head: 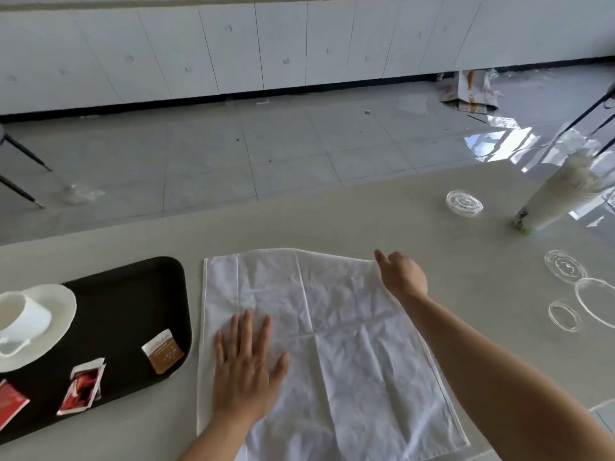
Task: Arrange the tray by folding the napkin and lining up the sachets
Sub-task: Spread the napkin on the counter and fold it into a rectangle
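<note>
A white napkin lies spread flat on the beige table, creased into quarters. My left hand presses flat on its left half with fingers straight and spread. At the napkin's far right corner my right hand pinches the cloth edge. To the left sits a black tray. It holds a brown-and-white sachet, a red-and-white sachet and a red sachet at the frame's edge, all lying at different angles.
A white cup on a saucer stands on the tray's left part. Clear plastic lids and several glass rings lie at the right. A stack of paper cups lies tipped at the far right. Beyond the table edge is grey floor.
</note>
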A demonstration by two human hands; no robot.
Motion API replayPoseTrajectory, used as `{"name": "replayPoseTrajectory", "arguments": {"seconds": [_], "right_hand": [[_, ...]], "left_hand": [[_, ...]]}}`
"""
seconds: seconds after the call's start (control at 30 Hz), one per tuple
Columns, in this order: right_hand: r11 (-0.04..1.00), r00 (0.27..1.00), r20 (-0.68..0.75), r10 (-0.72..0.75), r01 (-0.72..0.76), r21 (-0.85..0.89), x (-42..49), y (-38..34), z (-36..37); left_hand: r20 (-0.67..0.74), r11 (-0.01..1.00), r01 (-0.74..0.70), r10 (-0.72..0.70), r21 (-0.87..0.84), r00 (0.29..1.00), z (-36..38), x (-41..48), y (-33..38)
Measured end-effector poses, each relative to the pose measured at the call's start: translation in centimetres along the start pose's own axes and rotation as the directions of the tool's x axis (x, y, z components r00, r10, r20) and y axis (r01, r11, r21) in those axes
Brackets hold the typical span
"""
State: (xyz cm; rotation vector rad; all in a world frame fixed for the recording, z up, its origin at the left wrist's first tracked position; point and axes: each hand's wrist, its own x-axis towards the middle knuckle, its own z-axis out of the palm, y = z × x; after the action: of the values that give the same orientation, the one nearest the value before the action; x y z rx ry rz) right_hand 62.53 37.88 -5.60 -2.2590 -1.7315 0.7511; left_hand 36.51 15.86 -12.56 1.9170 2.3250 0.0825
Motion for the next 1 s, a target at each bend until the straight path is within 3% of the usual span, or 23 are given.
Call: {"name": "replayPoseTrajectory", "arguments": {"seconds": [0.13,0.23,0.3,0.4,0.53,0.57,0.63,0.7,0.8,1.0], "right_hand": [[0.978,1.0,-0.014,-0.019,0.022,0.207,1.1,-1.0,-0.4],[0.885,0.976,0.062,-0.21,0.162,0.436,1.1,-1.4,-1.3],[0.827,0.943,0.002,-0.333,0.291,0.48,1.2,-1.3,-2.6],[0.828,0.889,-0.194,-0.415,0.457,0.323,1.5,-0.8,-3.7],[0.942,0.94,-0.074,-0.334,0.329,-0.071,0.8,0.5,-1.6],[0.926,0.923,-0.101,-0.371,0.359,-0.119,0.1,0.7,-0.8],[0.836,0.824,-0.165,-0.542,0.507,-0.21,-1.3,0.4,0.9],[0.744,0.763,-0.04,-0.645,0.616,-0.259,-2.5,-0.5,3.0],[0.682,0.765,0.261,-0.589,0.643,-0.348,-3.0,-0.2,6.1],[0.663,0.759,0.258,-0.598,0.649,-0.374,-2.3,2.2,6.8]], "left_hand": [[0.017,1.0,0.0,0.0,-0.029,1.0,-0.2,0.0,0.0],[0.021,0.999,0.003,-0.002,-0.048,1.0,-0.3,-0.2,0.0],[0.012,0.997,0.011,-0.01,-0.074,1.0,-0.2,-0.2,-0.2],[0.014,0.996,0.01,-0.009,-0.088,1.0,-0.2,-0.1,-0.1],[0.027,1.0,0.012,-0.011,-0.026,1.0,-0.3,-0.1,-0.1],[0.027,1.0,0.015,-0.015,-0.016,1.0,-0.3,-0.1,-0.1],[0.036,1.0,0.022,-0.021,-0.009,0.999,-0.2,-0.1,0.0],[0.036,1.0,0.02,-0.02,-0.001,0.999,-0.2,-0.1,0.0],[0.049,1.0,0.023,-0.023,0.001,0.998,-0.4,-0.1,0.0],[0.092,0.998,0.062,-0.065,0.031,0.994,-0.7,0.1,0.6]]}}
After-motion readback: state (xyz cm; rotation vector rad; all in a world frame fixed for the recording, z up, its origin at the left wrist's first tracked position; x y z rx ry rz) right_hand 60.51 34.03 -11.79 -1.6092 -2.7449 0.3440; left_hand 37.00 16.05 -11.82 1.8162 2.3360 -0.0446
